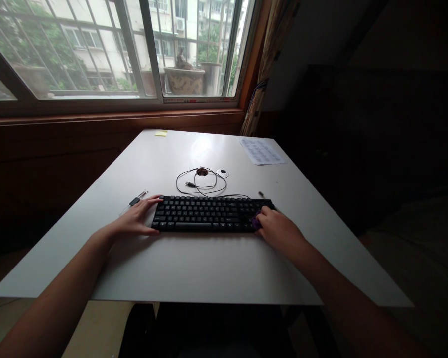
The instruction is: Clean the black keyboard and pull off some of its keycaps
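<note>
A black keyboard (201,214) lies flat on the white table (194,268), its long side facing me. My left hand (136,218) grips its left end, with the fingers at the back corner and the thumb at the front corner. Over the number keys at the right end, my right hand (280,229) is closed on a purple, soft-looking thing (256,222) pressed to the keys. Most of that purple thing is hidden by my fingers. Behind the keyboard its black cable (177,183) lies in loose loops, with the USB plug (190,184) showing.
A small black piece with thin pale strands (135,201) lies beside my left hand. Behind the keyboard's right end is a small dark-tipped object (261,194). Farther back are a round table hole (202,172), a white disc (222,173), printed sheets (262,152) and yellow notes (161,133).
</note>
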A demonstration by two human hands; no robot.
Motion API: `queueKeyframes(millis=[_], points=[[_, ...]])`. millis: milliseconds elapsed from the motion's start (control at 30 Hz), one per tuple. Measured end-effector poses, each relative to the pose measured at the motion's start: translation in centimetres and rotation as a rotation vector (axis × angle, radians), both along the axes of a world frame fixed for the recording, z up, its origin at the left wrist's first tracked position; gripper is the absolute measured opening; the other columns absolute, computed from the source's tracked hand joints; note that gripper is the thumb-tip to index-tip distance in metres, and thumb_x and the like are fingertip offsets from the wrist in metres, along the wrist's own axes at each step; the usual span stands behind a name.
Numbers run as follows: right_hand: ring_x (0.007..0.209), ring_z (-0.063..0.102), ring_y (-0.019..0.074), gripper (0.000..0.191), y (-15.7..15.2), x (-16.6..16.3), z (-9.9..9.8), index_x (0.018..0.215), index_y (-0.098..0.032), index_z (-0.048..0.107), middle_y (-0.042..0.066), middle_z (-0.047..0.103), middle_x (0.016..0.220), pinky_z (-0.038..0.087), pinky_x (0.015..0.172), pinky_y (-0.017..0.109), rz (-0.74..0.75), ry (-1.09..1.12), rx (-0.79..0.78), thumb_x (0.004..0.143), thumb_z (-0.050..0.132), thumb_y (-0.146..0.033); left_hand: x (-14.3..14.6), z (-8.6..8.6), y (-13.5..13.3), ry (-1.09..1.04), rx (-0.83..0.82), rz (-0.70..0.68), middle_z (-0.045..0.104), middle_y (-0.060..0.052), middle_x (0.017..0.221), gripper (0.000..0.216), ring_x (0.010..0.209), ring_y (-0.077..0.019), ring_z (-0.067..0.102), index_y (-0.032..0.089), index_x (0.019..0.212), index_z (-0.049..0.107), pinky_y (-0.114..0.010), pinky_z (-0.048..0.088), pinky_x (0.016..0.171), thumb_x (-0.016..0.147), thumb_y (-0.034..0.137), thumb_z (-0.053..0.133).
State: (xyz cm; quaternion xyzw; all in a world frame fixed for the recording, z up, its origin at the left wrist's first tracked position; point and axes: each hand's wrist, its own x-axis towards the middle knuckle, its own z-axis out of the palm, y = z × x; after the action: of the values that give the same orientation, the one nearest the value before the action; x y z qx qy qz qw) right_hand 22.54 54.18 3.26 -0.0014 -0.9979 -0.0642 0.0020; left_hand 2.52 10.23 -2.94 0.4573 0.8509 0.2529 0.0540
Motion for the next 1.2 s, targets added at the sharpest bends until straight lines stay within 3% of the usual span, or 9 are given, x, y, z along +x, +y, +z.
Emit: queueKeyframes(millis=[100, 233, 433, 567, 700, 833, 1000, 1200], points=[[0.086, 0.064, 0.0238, 0.008, 0.3, 0.3, -0.1, 0.087, -0.016, 0.072, 0.01, 0.064, 0.101, 0.048, 0.072, 0.033, -0.005, -0.012, -0.046, 0.08, 0.071, -0.019, 0.0, 0.1, 0.1, -0.008, 0.005, -0.006, 0.028, -0.011, 0.162, 0.094, 0.145, -0.0377, 0.033, 0.032, 0.151, 0.03, -0.059, 0.031, 0.116, 0.073, 0.052, 0.079], [0.08, 0.065, 0.0188, 0.009, 2.7, 0.5, 0.1, 0.087, -0.021, 0.076, 0.006, 0.066, 0.096, 0.048, 0.073, 0.029, 0.038, -0.037, -0.229, 0.082, 0.068, -0.019, 0.1, 0.3, 0.2, -0.012, 0.002, -0.009, 0.028, -0.01, 0.162, 0.094, 0.145, -0.0382, 0.034, 0.034, 0.151, 0.03, -0.06, 0.031, 0.115, 0.073, 0.051, 0.08], [0.081, 0.064, 0.0186, 0.011, 6.1, 0.5, 2.2, 0.088, -0.021, 0.075, 0.004, 0.065, 0.09, 0.049, 0.073, 0.029, 0.002, 0.164, -0.372, 0.086, 0.065, -0.025, 0.1, 0.3, 0.2, -0.007, -0.021, 0.004, 0.028, -0.01, 0.162, 0.095, 0.145, -0.0386, 0.033, 0.033, 0.151, 0.03, -0.058, 0.032, 0.115, 0.073, 0.052, 0.079], [0.084, 0.064, 0.0194, 0.01, 4.7, 0.4, 2.6, 0.089, -0.022, 0.073, 0.004, 0.064, 0.089, 0.049, 0.074, 0.03, 0.019, 0.264, -0.398, 0.089, 0.063, -0.026, 0.1, 0.2, 0.1, 0.002, -0.002, -0.002, 0.028, -0.01, 0.162, 0.095, 0.144, -0.0401, 0.034, 0.034, 0.152, 0.029, -0.061, 0.032, 0.114, 0.073, 0.052, 0.079], [0.086, 0.063, 0.0183, 0.011, 1.5, 0.0, 0.8, 0.096, -0.022, 0.072, 0.004, 0.063, 0.096, 0.051, 0.079, 0.03, 0.125, 0.248, -0.456, 0.091, 0.063, -0.026, 0.2, 0.2, 0.2, 0.006, -0.004, 0.004, 0.029, -0.01, 0.162, 0.096, 0.143, -0.0406, 0.035, 0.035, 0.152, 0.029, -0.061, 0.032, 0.114, 0.073, 0.051, 0.079], [0.09, 0.06, 0.02, 0.011, -0.7, -0.3, -1.0, 0.093, -0.022, 0.073, 0.005, 0.062, 0.097, 0.051, 0.083, 0.033, 0.182, 0.141, -0.345, 0.092, 0.064, -0.028, 0.3, 0.2, 0.2, 0.009, -0.01, 0.007, 0.028, -0.009, 0.162, 0.096, 0.144, -0.0398, 0.034, 0.034, 0.152, 0.029, -0.06, 0.032, 0.115, 0.073, 0.053, 0.079], [0.094, 0.059, 0.0222, 0.018, -1.0, 0.3, -1.0, 0.095, -0.022, 0.074, 0.006, 0.061, 0.103, 0.051, 0.084, 0.034, 0.194, 0.047, -0.26, 0.088, 0.07, -0.039, 0.2, 0.2, 0.1, 0.011, -0.037, 0.01, 0.026, -0.009, 0.163, 0.094, 0.145, -0.0383, 0.033, 0.033, 0.151, 0.029, -0.057, 0.032, 0.116, 0.074, 0.054, 0.078], [0.096, 0.057, 0.0214, 0.019, -0.9, 0.5, -1.1, 0.102, -0.023, 0.072, 0.005, 0.06, 0.105, 0.049, 0.084, 0.033, 0.197, 0.027, -0.256, 0.083, 0.074, -0.024, -0.1, -0.1, 0.0, 0.023, -0.024, -0.005, 0.026, -0.008, 0.163, 0.093, 0.146, -0.0385, 0.032, 0.033, 0.151, 0.03, -0.058, 0.032, 0.116, 0.074, 0.055, 0.078]])
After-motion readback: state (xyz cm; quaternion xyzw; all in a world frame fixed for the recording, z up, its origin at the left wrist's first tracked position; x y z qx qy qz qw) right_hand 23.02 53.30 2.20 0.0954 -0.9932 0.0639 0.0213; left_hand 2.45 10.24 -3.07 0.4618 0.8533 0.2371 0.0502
